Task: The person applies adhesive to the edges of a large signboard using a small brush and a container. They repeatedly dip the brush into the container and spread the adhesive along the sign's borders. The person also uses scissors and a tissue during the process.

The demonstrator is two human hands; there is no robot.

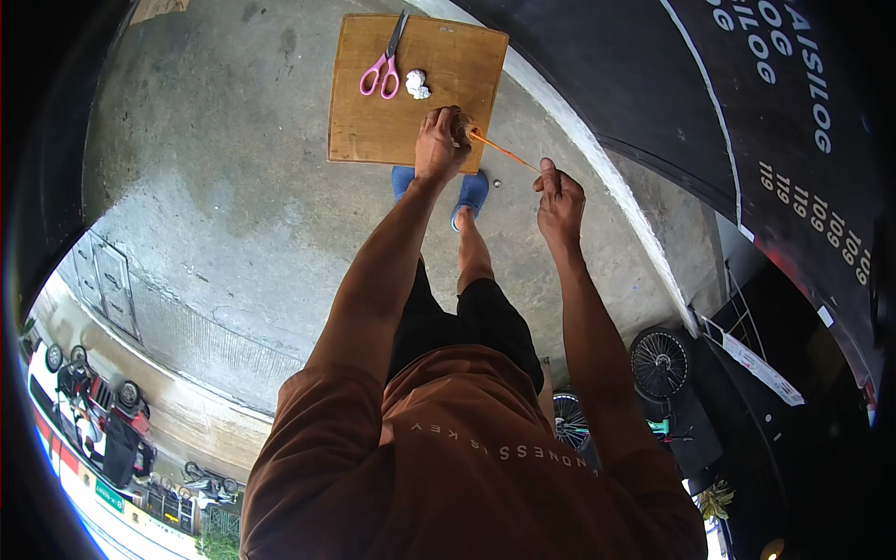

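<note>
My left hand (439,143) is closed around a small brown fibrous bundle (463,127), over the near right part of a wooden board (371,136). An orange strand (505,150) runs taut from the bundle's right end to my right hand (560,203). Thumb and fingers of that hand pinch the strand's thin end, out beyond the board's right edge. My left fingers hide much of the bundle, so its exact kind is unclear. Farther up the board lie pink-handled scissors (389,63), blades pointing away. Beside their handles sits a crumpled white wad (417,85).
Concrete floor (231,210) surrounds the board, and my blue clogs (474,190) are at its near edge. A small round object (497,183) lies on the floor. To the right run a white ledge (616,182) and a dark panel with lettering (700,119). Bicycle wheels (659,364) stand behind my right arm.
</note>
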